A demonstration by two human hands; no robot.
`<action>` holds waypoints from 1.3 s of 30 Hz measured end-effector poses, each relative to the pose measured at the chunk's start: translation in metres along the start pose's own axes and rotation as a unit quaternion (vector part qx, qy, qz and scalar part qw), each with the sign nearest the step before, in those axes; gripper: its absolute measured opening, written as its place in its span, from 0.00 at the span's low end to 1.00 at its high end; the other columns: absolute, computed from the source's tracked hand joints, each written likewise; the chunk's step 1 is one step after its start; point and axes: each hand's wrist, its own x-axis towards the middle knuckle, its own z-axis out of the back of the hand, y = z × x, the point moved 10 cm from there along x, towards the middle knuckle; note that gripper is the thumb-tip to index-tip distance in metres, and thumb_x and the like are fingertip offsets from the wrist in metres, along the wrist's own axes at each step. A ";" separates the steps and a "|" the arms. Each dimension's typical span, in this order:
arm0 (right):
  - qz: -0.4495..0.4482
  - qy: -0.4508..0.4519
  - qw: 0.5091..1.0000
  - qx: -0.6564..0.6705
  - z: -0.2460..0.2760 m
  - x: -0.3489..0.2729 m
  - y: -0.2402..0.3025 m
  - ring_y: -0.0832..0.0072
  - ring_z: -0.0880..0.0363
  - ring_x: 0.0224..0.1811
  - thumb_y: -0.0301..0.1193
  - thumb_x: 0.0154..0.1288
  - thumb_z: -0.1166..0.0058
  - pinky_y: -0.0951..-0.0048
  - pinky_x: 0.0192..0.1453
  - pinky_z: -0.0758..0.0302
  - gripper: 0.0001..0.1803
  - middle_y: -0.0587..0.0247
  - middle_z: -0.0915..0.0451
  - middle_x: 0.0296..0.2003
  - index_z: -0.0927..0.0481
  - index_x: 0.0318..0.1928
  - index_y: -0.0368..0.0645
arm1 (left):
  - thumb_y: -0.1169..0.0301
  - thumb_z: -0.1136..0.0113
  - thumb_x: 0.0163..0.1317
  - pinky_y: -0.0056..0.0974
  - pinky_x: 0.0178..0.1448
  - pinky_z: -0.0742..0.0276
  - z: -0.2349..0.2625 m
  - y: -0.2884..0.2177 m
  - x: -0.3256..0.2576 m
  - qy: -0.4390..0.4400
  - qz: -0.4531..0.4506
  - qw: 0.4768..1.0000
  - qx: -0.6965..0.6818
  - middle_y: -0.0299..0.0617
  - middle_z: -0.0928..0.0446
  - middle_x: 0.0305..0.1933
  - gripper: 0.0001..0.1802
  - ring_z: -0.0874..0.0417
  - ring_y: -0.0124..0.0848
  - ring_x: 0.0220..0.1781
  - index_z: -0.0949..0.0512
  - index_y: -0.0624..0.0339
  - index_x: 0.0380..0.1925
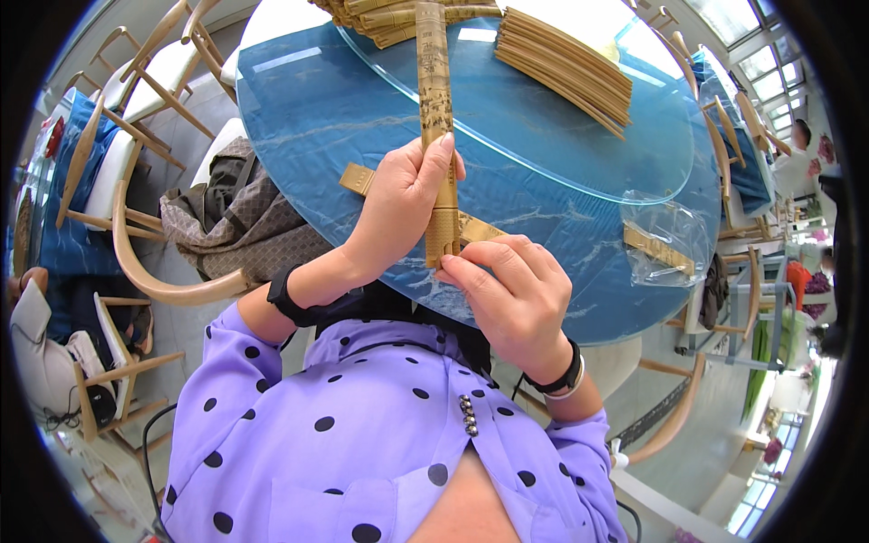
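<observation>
A long, narrow gold-tan paper sleeve (436,100) with dark printed patterns stands lengthwise before me, its far end reaching toward the back of the table. My left hand (407,185) is closed around its middle, the thumb on top. At the near end, my right hand (516,285) pinches the sleeve's edge between thumb and fingers. Whether anything is inside the sleeve cannot be seen. Beneath my hands another gold sleeve (357,178) lies slanted on the blue table (308,136), partly hidden by my left hand and the held sleeve.
A glass turntable (579,172) bears a fanned stack of tan sleeves (566,68) and a pile of gold sleeves (380,20). At the right lies a clear plastic bag (665,240) with a gold piece. A patterned bag (235,213) rests on a chair to my left.
</observation>
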 end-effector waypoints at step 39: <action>-0.033 0.136 0.990 -0.015 0.002 0.003 -0.058 0.68 0.20 0.40 0.31 0.60 0.31 0.68 0.42 0.24 0.13 0.64 0.20 0.41 0.17 0.43 0.41 | 0.63 0.47 0.79 0.32 0.38 0.27 0.036 -0.037 0.074 0.065 -0.026 0.964 0.255 0.33 0.25 0.31 0.19 0.26 0.22 0.32 0.22 0.65 0.59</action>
